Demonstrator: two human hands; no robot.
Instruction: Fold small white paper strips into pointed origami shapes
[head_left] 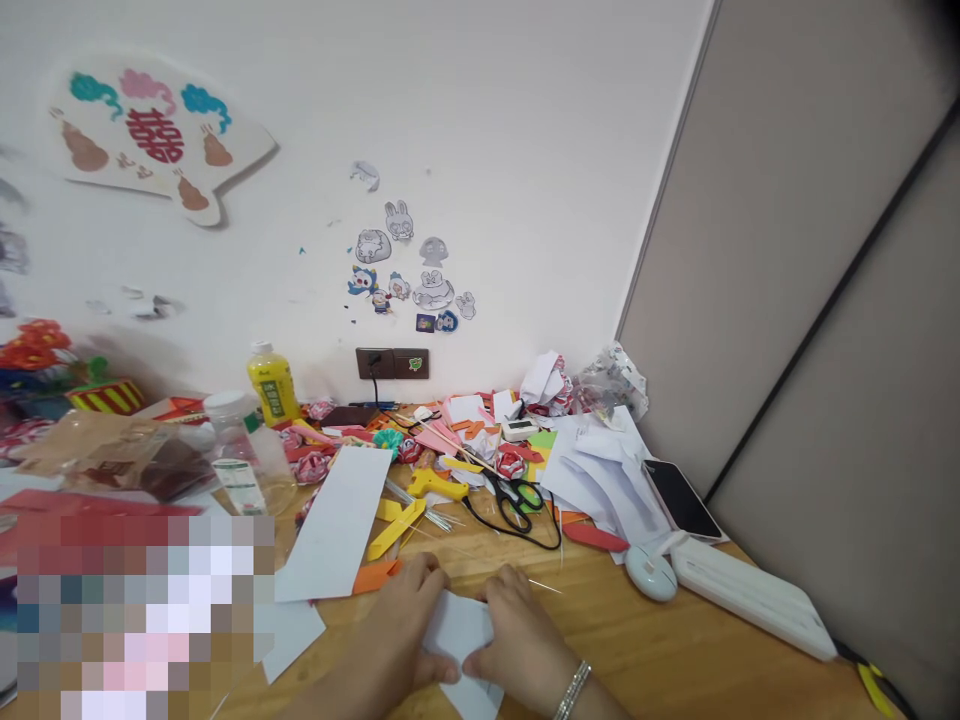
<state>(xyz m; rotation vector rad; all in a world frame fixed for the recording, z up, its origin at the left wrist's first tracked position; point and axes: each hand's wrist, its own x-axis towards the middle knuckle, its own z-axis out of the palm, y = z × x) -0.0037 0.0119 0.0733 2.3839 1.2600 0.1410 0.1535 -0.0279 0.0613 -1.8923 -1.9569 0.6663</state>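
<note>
A folded piece of white paper [463, 622] lies at the front of the wooden table, between my two hands. My left hand [405, 620] grips its left side, thumb low on the paper and fingers curled at the top edge. From the right, my right hand [521, 635] holds the other side in the same way, a silvery bracelet on its wrist. The two thumbs nearly meet near the paper's lower middle. Just left of my hands are a long white paper sheet [337, 530] and an orange paper strip [377, 575].
Behind my hands lie a yellow glue gun [439, 486], black-handled scissors [516, 500] and paper scraps. A yellow-labelled bottle [273, 385] and a clear jar [244, 455] stand back left. On the right are a mouse [651, 573], a phone [682, 498] and a long white case [754, 595].
</note>
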